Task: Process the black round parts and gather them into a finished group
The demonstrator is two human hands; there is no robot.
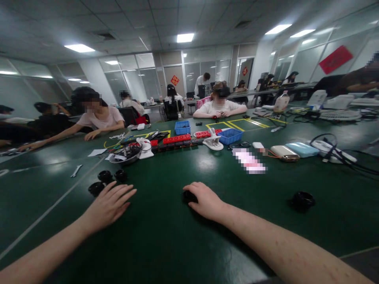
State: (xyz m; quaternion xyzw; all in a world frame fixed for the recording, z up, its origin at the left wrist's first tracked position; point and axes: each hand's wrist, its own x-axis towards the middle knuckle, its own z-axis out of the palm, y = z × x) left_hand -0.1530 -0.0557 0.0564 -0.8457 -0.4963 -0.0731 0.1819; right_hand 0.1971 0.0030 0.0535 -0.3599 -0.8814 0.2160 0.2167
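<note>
My right hand [204,200] is wrapped over a small black round piece [188,196] on the green table, hiding most of it. With fingers stretched out, my left hand [111,205] hovers or rests just in front of three short, black, hollow round pieces. Of these, the front piece [95,189] sits closest to my left fingers, the second piece [104,176] lies behind it, and the third piece [121,176] is to the right. Another black hollow round piece [302,200] stands alone at the right, away from both hands.
A red power strip [177,139] crosses the table's middle, near a bowl of small parts [126,156], a white clamp-shaped stand [213,142] and a blue bin [231,136]. A wrench [76,170] lies left. Power banks [284,153] and cables are at right. People sit opposite.
</note>
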